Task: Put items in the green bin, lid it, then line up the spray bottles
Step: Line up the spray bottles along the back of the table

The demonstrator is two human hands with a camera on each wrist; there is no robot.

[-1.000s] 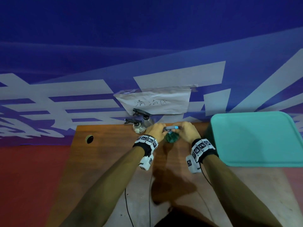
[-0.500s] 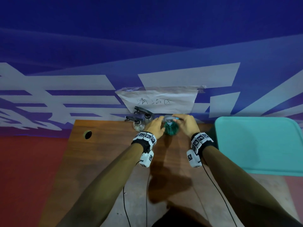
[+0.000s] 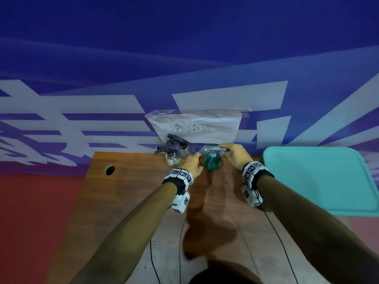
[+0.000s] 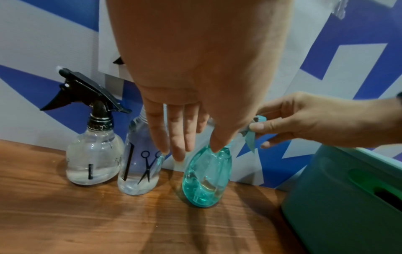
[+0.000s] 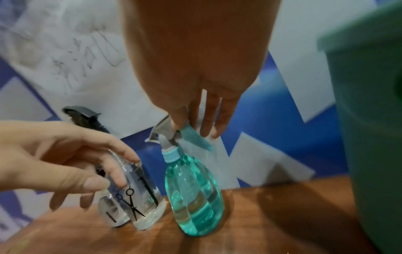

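Observation:
A teal spray bottle (image 3: 212, 163) (image 4: 206, 177) (image 5: 193, 194) stands upright on the wooden table (image 3: 123, 201) by the back wall. My right hand (image 3: 231, 153) (image 5: 187, 127) pinches its spray head from the right. To its left stand a clear bottle with a scissors print (image 4: 139, 171) (image 5: 139, 202) and a round clear bottle with a black trigger (image 4: 93, 154) (image 3: 171, 159). My left hand (image 3: 193, 162) (image 4: 195, 149) hangs between the printed bottle and the teal one, fingers straight, thumb tip against the teal bottle's shoulder. The green bin (image 4: 348, 197) carries its lid (image 3: 320, 181).
The green bin stands close to the right of the teal bottle. A paper sign (image 3: 194, 126) is taped on the blue and white wall behind the bottles. The table has a cable hole (image 3: 109, 170) at the left, and thin cables run along its near part.
The teal bottle has moved back toward the wall, beside the clear bottles. My left hand has let go of it and opened; my right hand still holds the spray head.

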